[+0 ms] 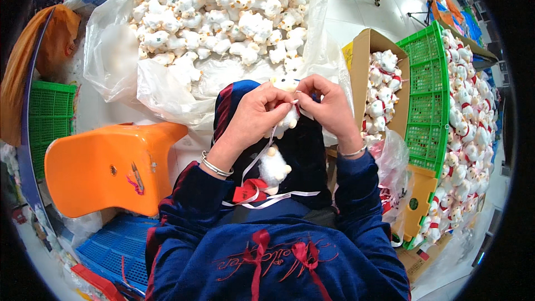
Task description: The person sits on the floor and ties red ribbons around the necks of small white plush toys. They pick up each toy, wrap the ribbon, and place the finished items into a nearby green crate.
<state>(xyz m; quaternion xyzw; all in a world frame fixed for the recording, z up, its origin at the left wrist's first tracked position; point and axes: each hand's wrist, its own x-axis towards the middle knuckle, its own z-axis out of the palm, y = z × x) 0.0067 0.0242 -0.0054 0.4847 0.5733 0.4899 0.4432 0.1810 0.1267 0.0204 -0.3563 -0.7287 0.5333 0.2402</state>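
Over my lap, a small white plush toy stands upright between my hands, its head showing just above the fingers. Pinched fingers of my left hand grip a thin white ribbon at the toy's neck, and its tail hangs down to my lap. Also at the neck, my right hand is closed in a pinch on the ribbon's other part; a bit of red shows beside it. A second white plush toy lies lower on my lap, next to a red piece of fabric and more loose ribbon.
Ahead, a big clear plastic bag lies spread under a heap of white plush toys. An orange stool stands at left. On the right are a cardboard box of toys and a green crate beside more toys with red scarves.
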